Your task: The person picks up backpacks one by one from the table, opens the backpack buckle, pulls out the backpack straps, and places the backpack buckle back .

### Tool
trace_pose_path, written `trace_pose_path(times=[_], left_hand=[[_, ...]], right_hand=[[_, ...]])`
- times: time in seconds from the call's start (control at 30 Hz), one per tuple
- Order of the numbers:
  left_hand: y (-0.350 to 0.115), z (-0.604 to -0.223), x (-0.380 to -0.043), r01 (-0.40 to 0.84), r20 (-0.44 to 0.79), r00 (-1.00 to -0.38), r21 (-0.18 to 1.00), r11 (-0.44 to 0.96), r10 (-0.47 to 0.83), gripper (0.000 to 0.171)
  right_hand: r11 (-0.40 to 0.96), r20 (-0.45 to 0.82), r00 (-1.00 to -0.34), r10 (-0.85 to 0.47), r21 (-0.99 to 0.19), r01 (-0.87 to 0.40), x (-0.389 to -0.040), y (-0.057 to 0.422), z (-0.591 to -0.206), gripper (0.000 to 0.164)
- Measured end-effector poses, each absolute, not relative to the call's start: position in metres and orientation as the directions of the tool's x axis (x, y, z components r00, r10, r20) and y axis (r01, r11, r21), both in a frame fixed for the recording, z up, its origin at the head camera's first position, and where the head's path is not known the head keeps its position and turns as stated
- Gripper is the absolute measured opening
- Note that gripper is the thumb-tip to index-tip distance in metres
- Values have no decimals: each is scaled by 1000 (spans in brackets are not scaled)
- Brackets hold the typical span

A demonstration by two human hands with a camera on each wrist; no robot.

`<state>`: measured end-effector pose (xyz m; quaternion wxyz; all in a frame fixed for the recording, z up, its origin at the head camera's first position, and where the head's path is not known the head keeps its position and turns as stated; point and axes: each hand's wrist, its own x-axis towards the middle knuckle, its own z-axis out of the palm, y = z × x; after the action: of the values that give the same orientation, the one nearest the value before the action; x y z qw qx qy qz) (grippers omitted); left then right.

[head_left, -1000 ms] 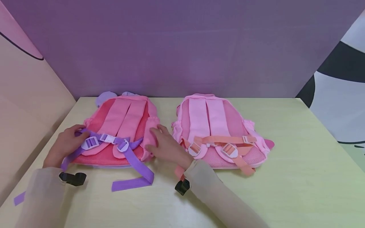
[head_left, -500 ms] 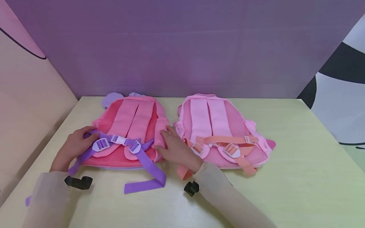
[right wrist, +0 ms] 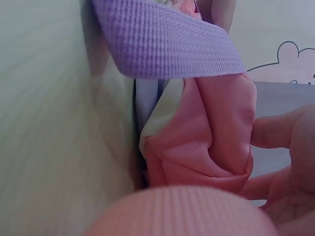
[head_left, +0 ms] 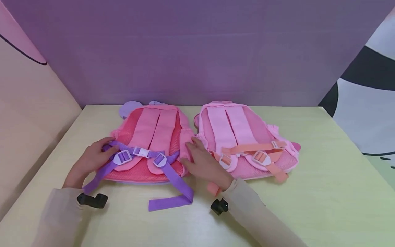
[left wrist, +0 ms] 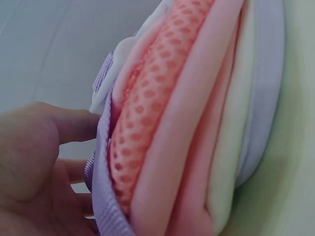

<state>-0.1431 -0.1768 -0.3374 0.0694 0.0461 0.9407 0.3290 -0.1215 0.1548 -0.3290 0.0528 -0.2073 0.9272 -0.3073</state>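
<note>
A coral-pink backpack (head_left: 145, 133) lies straps up on the table, purple webbing straps (head_left: 180, 187) and a white buckle (head_left: 141, 152) across it. My left hand (head_left: 92, 158) holds its left side, thumb and fingers bent beside the purple webbing. In the left wrist view the thumb (left wrist: 78, 127) touches the bag near the strap's edge. My right hand (head_left: 208, 164) grips the right side pocket (right wrist: 226, 123), thumb and fingers spread along it. The bag's front, underneath, is hidden. A light-pink backpack (head_left: 251, 123) lies right beside it, partly behind my right hand.
Orange webbing (head_left: 240, 148) with white buckles crosses the light-pink bag. A loose orange strap end (head_left: 213, 188) lies by my right wrist. Behind the pale wooden table (head_left: 327, 171) rises a purple panel (head_left: 197, 55); a pale panel (head_left: 27, 113) stands at the left.
Both hands have moved right with the coral backpack, closing the gap to the light-pink one. The light-pink bag has shifted slightly right and turned a little.
</note>
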Motion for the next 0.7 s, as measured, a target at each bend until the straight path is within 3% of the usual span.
trace_pose_path(times=[0.7], left_hand=[[-191, -339, -166, 144, -55, -966, 695, 704, 252, 59]], right_hand=[[773, 47, -956, -288, -578, -261, -114, 142, -333, 58]])
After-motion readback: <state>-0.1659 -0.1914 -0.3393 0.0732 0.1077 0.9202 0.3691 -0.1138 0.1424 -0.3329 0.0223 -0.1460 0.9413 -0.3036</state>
